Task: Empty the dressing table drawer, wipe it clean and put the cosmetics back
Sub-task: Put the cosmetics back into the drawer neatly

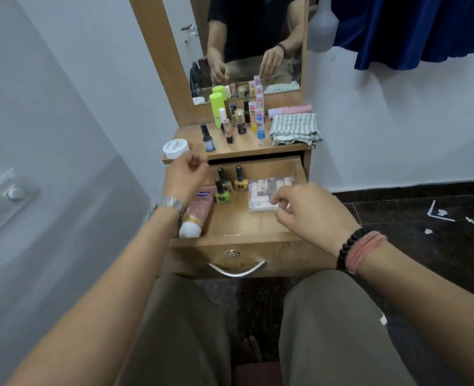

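Observation:
The wooden drawer (230, 242) of the dressing table stands pulled out. Inside lie a pink tube (195, 214) along the left wall, three nail polish bottles (222, 192) standing mid-back, and a clear plastic box (266, 190) of small items at the right. My left hand (187, 178) hovers over the drawer's back left corner, fingers loosely curled, with nothing visible in it. Above the box's front right corner is my right hand (308, 211), fingers loosely bent, gripping nothing. A folded striped cloth (295, 129) rests on the tabletop at the right.
The tabletop holds a white jar (175, 148) at its left edge, a green bottle (217, 107), several small bottles and a pink tube (290, 110) below the mirror (252, 37). A wall is close on the left. Dark floor with paper scraps (439, 213) lies to the right.

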`<state>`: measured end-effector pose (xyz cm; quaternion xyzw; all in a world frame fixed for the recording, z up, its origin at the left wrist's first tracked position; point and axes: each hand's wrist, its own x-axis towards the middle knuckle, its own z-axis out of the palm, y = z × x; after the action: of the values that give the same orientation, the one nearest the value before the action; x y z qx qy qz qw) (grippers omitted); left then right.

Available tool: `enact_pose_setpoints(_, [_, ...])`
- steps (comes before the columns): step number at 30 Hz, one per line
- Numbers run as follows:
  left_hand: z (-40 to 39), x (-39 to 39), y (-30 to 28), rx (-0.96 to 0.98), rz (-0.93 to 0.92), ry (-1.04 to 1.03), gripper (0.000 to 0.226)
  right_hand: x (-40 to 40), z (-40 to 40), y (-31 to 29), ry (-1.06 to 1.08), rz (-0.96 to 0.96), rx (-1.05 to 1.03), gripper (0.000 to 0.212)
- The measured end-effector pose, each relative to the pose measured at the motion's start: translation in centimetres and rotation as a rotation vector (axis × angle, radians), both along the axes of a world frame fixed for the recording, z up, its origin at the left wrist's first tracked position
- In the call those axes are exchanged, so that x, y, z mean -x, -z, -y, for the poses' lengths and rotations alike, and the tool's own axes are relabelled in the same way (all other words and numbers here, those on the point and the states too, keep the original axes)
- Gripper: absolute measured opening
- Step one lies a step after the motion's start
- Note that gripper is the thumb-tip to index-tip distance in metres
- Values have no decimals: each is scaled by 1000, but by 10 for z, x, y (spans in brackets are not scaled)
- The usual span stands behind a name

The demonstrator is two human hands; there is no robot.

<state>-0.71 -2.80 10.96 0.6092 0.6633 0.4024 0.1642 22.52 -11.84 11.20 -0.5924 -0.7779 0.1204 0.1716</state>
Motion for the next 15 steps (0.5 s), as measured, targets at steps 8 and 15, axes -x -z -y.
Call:
enact_pose_setpoints(8, [-78,7,-39,-77,-413,87,44,10,3,4,-55,33,-25,26])
enact_pose_setpoints(15, [-96,8,-43,-25,-545,87,33,10,1,7,-68,38,5,26])
